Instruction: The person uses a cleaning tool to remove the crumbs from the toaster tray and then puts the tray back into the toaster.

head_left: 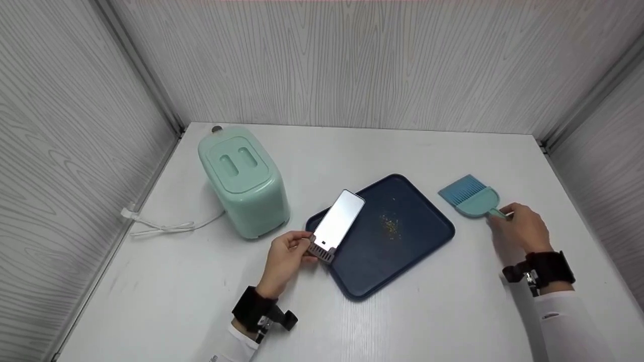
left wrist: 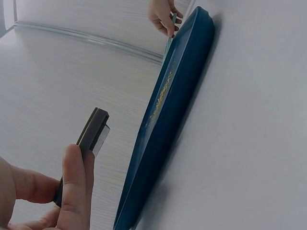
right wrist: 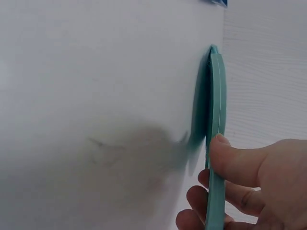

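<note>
My left hand [head_left: 287, 259] pinches the slotted grey end of a shiny, narrow crumb tray [head_left: 339, 221]. That crumb tray is held over the left edge of a dark blue serving tray [head_left: 415, 216]; in the left wrist view its dark end [left wrist: 93, 127] shows between thumb and fingers. Yellowish crumbs [head_left: 391, 226] lie scattered around the serving tray's middle. On the right, my right hand [head_left: 526, 229] grips the handle of a teal brush [head_left: 478, 202], whose blue bristles point away to the left. Its edge-on side [right wrist: 218, 96] fills the right wrist view.
A mint green toaster [head_left: 251, 186] with a lid on top stands at the left of the white table [head_left: 427, 322]. Its white cord [head_left: 173, 227] lies bundled beside it. Grey wood-grain panels [head_left: 332, 65] enclose the table at the back and sides.
</note>
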Tool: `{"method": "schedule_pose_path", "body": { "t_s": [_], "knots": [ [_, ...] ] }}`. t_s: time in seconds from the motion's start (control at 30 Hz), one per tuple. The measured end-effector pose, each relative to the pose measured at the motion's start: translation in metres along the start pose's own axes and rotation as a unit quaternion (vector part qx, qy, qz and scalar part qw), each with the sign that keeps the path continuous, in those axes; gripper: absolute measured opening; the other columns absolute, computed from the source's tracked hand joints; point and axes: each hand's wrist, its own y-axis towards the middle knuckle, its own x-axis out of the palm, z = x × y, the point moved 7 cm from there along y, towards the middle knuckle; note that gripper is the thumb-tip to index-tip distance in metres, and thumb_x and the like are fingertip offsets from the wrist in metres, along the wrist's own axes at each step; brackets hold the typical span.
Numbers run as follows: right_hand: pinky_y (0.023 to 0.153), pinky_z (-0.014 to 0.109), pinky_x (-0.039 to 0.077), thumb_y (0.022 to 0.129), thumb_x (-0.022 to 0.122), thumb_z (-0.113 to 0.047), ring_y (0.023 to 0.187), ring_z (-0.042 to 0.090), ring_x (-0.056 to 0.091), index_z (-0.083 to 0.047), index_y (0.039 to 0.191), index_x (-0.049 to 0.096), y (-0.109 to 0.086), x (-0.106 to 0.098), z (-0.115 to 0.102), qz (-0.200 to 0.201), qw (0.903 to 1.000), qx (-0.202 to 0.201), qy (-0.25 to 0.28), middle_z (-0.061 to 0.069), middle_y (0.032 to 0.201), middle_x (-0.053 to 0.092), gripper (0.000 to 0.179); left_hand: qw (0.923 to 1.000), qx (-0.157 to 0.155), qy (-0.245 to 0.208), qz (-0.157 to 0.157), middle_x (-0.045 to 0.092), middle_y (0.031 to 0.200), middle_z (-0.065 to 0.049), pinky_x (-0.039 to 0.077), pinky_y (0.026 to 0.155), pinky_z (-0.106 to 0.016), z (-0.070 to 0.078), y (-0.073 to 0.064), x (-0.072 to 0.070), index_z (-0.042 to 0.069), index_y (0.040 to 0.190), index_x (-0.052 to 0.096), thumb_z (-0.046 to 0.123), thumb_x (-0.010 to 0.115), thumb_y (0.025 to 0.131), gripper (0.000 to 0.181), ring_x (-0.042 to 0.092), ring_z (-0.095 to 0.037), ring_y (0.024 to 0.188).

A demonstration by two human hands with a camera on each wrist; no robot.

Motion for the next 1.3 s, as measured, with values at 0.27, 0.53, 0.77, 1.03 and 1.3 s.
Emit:
{"method": "schedule_pose_path", "body": {
  "t_s": [0.27,0.53,0.77,1.03,1.3],
  "knots": [
    [0.062,0.025,0.046,0.101,0.069,-0.036,0.093,0.039,0.070,0.013,0.130,0.061,0.002,0.003,0.002,-0.020,0.9995,-0.019,-0.017,0.038,0.119,0.068,0.058,1.0000,-0.001,-0.007,0.000,0.070,0.106,-0.021,0.065,0.069,-0.025,-0.002,0.000,0.000,-0.015,0.126,0.063,-0.004,0.053,0.103,0.027,0.071,-0.013,0.074],
    [0.062,0.027,0.046,0.099,0.070,-0.036,0.090,0.036,0.069,0.013,0.126,0.061,0.004,0.005,0.006,-0.023,0.9996,-0.008,-0.011,0.036,0.117,0.068,0.057,1.0000,-0.002,-0.004,0.003,0.070,0.106,-0.021,0.065,0.068,-0.025,-0.002,0.001,0.001,-0.016,0.126,0.063,-0.004,0.053,0.103,0.027,0.070,-0.012,0.074],
    [0.061,0.026,0.047,0.099,0.070,-0.038,0.089,0.034,0.069,0.012,0.126,0.060,0.004,0.006,0.008,-0.029,0.9995,-0.010,-0.006,0.036,0.117,0.068,0.057,1.0000,-0.005,-0.006,0.004,0.070,0.106,-0.020,0.065,0.069,-0.027,-0.002,0.001,0.000,-0.015,0.125,0.062,-0.004,0.054,0.103,0.027,0.071,-0.013,0.074],
    [0.063,0.026,0.046,0.102,0.066,-0.040,0.099,0.045,0.069,0.011,0.131,0.060,-0.004,0.007,0.000,-0.004,0.9999,-0.013,0.003,0.038,0.121,0.066,0.059,1.0000,0.000,-0.006,0.002,0.071,0.107,-0.021,0.066,0.069,-0.027,0.000,0.000,0.001,-0.015,0.126,0.063,-0.004,0.053,0.102,0.028,0.071,-0.013,0.074],
    [0.066,0.028,0.046,0.105,0.064,-0.039,0.097,0.042,0.067,0.007,0.131,0.063,-0.020,0.009,-0.036,0.067,0.9950,-0.062,0.041,0.033,0.116,0.068,0.053,0.9999,0.007,-0.011,0.002,0.071,0.109,-0.022,0.066,0.070,-0.027,0.002,-0.001,0.001,-0.015,0.128,0.062,-0.003,0.052,0.103,0.029,0.072,-0.014,0.077]
  ]
}}
